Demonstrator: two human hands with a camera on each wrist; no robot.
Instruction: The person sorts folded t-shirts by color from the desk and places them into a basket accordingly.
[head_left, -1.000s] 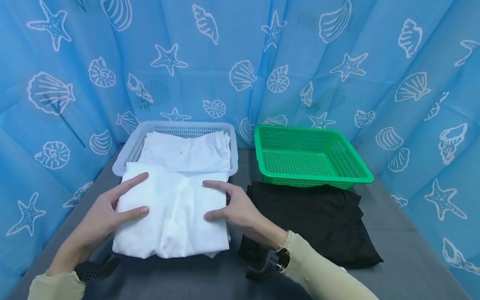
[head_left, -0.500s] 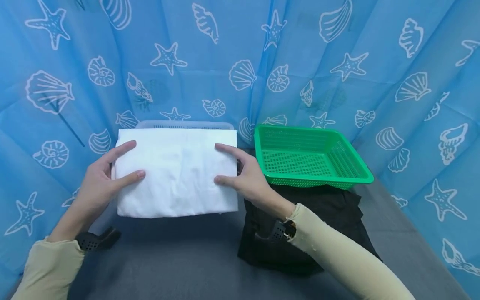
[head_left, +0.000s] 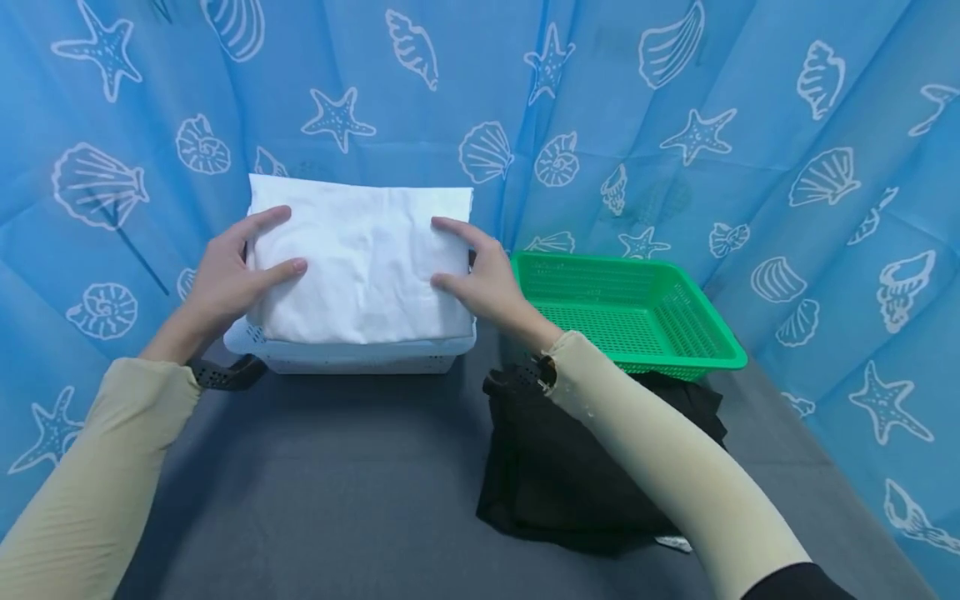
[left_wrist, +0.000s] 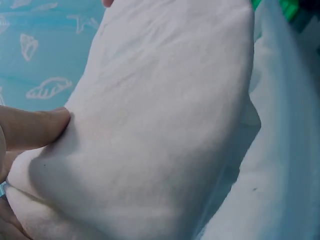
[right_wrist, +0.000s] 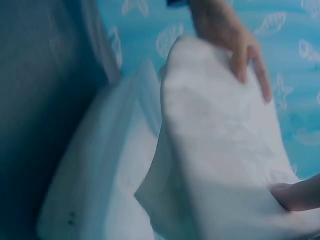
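A folded white cloth [head_left: 363, 258], perhaps a garment, hangs over the white basket [head_left: 360, 357] at the back left. My left hand [head_left: 240, 267] grips its left edge, thumb and a finger on the near face. At the opposite edge my right hand [head_left: 483, 275] holds it the same way. The left wrist view shows the thumb [left_wrist: 37, 127] pressing the folded cloth [left_wrist: 145, 115]. Below it in the right wrist view, more white cloth [right_wrist: 132, 175] lies in the basket. The cloth hides most of the basket's inside in the head view.
To the right stands a green perforated basket [head_left: 630, 317]. In front of it lies a folded black cloth [head_left: 570, 475], partly covered by my right sleeve [head_left: 660, 442]. A grey cloth covers the table [head_left: 337, 483]. Behind hangs a blue shell-patterned curtain [head_left: 420, 100].
Both hands have carried the folded white cloth up and away from me, from in front of the white basket to over it. The green basket has stayed in place.
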